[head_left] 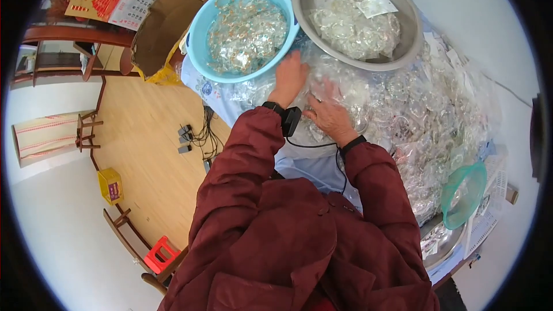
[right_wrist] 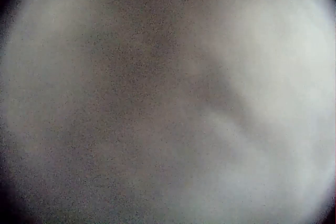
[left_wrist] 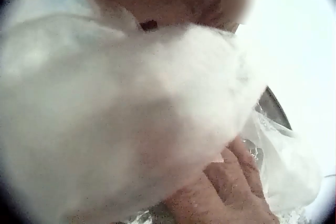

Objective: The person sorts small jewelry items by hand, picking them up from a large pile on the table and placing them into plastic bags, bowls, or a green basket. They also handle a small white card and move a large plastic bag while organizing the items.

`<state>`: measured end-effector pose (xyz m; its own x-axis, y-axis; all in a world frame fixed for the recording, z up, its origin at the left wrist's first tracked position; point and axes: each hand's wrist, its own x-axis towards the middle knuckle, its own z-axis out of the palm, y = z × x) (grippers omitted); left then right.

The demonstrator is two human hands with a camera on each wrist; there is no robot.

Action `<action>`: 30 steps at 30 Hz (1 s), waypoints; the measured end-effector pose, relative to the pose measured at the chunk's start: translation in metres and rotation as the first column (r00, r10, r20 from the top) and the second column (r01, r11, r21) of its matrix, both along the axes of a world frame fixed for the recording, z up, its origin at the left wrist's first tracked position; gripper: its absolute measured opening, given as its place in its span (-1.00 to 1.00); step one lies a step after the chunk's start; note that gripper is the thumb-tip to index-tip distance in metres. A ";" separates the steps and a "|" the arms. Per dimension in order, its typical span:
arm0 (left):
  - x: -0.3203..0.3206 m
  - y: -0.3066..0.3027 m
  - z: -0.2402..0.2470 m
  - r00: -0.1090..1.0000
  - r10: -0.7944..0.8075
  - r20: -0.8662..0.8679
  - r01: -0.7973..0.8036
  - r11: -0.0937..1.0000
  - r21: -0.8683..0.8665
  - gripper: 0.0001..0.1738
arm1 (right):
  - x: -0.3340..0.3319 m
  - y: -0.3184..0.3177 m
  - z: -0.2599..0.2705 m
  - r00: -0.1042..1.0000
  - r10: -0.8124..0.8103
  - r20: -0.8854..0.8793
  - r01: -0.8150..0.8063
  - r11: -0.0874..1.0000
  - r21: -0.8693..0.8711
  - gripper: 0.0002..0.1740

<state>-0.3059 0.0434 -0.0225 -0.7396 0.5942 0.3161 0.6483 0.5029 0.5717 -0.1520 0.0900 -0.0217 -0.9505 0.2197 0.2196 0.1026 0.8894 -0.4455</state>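
Pale floor (head_left: 155, 115), then cloth-covered worktop (head_left: 203, 87): blue basin (head_left: 194, 46); left grip (head_left: 291, 78) just beside, closure impossible to tell; clear plastic (head_left: 354, 83) partly over right grip (head_left: 331, 116), thumb apart, hold unclear; probably light, slippery: pinch an edge.

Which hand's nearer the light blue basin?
Left. The left hand is just beside the light blue basin; the right hand is farther off, closer to the body, at the clear plastic.
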 end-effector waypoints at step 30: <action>-0.033 -0.007 0.070 0.929 -0.098 0.357 -0.035 0.937 0.348 -0.80 | 0.032 0.009 0.010 0.941 0.102 -0.322 -0.142 0.985 -0.101 -0.73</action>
